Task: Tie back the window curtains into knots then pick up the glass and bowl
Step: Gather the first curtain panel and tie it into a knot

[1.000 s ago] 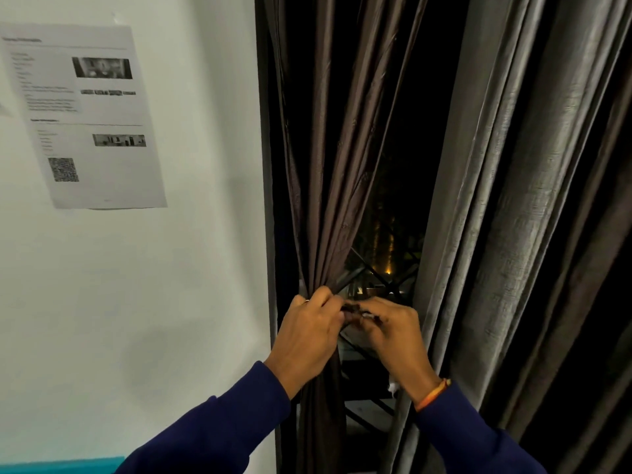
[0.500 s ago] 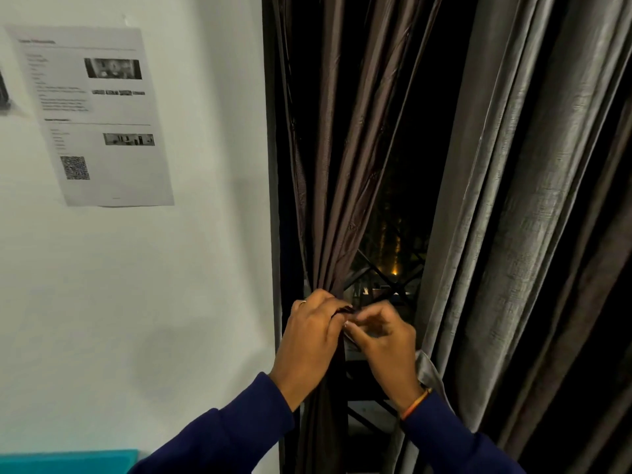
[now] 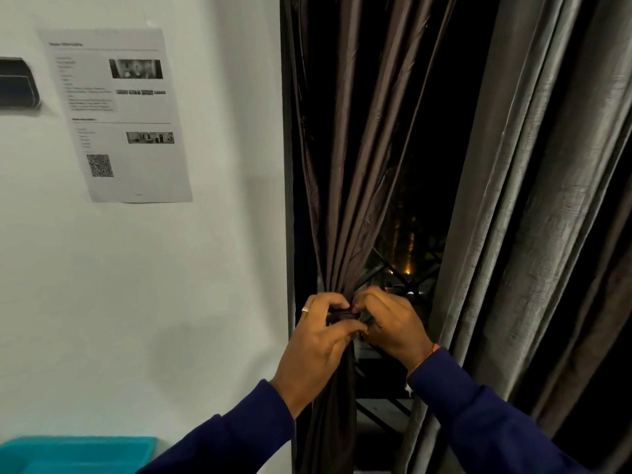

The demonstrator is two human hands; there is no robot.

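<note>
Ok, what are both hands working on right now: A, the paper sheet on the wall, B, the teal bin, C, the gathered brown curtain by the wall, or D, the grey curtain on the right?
C: the left hand and right hand pinch the bunched brown curtain.

My left hand point(image 3: 314, 340) covers the pinch in the brown curtain point(image 3: 345, 213), so whether it is knotted there I cannot tell. My right hand point(image 3: 393, 323) hides its fingertips behind a dark band point(image 3: 343, 315). The print on the sheet point(image 3: 119, 114) is too blurred to read. The teal bin point(image 3: 75, 455) and the black thing point(image 3: 17, 83) are cut by the edges.
</note>
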